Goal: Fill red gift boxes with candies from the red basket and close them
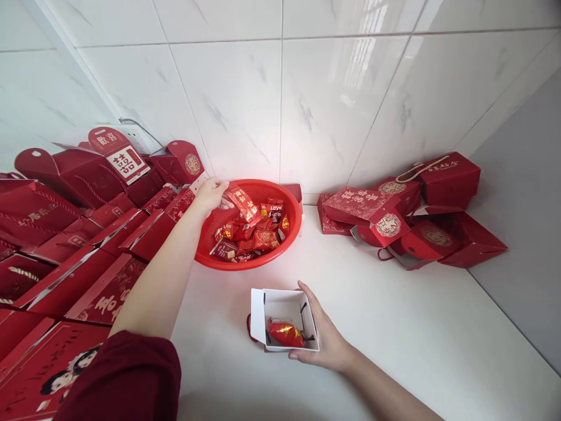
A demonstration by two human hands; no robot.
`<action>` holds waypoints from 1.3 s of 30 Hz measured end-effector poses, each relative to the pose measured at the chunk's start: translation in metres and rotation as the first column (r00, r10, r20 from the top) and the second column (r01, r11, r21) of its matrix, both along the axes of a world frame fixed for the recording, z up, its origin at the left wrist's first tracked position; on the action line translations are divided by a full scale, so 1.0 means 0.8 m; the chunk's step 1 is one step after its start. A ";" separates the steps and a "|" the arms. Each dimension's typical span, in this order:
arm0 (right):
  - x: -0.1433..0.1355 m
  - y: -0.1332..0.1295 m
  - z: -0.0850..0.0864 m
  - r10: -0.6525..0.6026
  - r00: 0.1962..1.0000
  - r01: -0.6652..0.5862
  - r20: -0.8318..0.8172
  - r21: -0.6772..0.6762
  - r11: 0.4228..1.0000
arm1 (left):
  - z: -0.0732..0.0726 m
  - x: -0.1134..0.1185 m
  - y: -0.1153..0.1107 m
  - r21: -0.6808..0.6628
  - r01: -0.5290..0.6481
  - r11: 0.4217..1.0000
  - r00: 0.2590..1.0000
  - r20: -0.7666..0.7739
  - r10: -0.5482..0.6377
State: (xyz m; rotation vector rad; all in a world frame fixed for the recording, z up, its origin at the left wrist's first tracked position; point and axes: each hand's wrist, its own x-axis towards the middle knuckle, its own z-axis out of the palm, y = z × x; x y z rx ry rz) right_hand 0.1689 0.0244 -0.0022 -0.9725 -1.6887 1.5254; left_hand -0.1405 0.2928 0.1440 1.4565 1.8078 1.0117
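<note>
My left hand (213, 195) pinches a red candy packet (243, 204) with gold lettering, held over the left rim of a red plastic basket (205, 251). Several wrapped sweets (266, 240) in red, gold and dark wrappers lie in that basket. Nearer to me, my right hand (326, 333) grips the right side of a small gift box (284, 299) with a white inside. Its top stands open, and a white flap sticks out on the left. One red and gold wrapped candy (286, 333) rests at its bottom. A dark red cord (250, 328) shows beside the box.
Rows of red gift boxes (131, 234) fill the left side of the white counter (372, 339). More red boxes (412, 204) are piled, some tipped over, at the right near the tiled wall (236, 105). A wall socket (139, 139) sits behind the left boxes.
</note>
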 end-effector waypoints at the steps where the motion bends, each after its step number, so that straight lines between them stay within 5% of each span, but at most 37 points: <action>1: 0.000 0.000 0.000 0.003 1.000 -0.003 -0.004 -0.002 1.000 | 0.001 0.001 -0.002 0.011 0.008 1.000 1.000 -0.009 -0.008; 6: -0.001 0.000 -0.003 -0.002 0.999 0.003 -0.033 0.012 1.000 | -0.005 -0.009 -0.006 0.009 0.060 0.998 0.987 -0.148 -0.058; 9: 0.000 0.000 -0.004 0.009 0.999 -0.008 -0.041 0.007 1.000 | -0.020 -0.024 -0.009 -0.164 0.109 0.980 0.938 -0.309 -0.156; 15: 0.002 0.001 -0.005 0.003 1.000 -0.004 0.015 0.041 0.999 | -0.049 -0.047 -0.007 -0.523 0.189 0.831 0.766 -0.451 -0.458; 22: 0.004 0.002 -0.002 -0.009 0.996 -0.001 0.086 0.118 0.993 | -0.031 -0.047 0.000 -0.518 0.143 0.843 0.653 -0.591 -0.474; 29: 0.003 0.001 0.000 -0.018 0.996 0.008 0.092 0.112 0.994 | -0.033 -0.003 -0.042 -0.747 0.177 0.640 0.477 -0.504 -0.720; 34: 0.003 0.001 -0.001 -0.025 0.996 0.017 0.090 0.098 0.995 | -0.045 0.026 -0.068 -0.671 0.123 0.732 0.366 -0.654 -0.662; 39: 0.003 0.002 -0.003 -0.031 0.994 0.016 0.105 0.140 0.990 | -0.033 0.033 -0.080 -0.615 0.283 0.736 0.350 -0.648 -0.676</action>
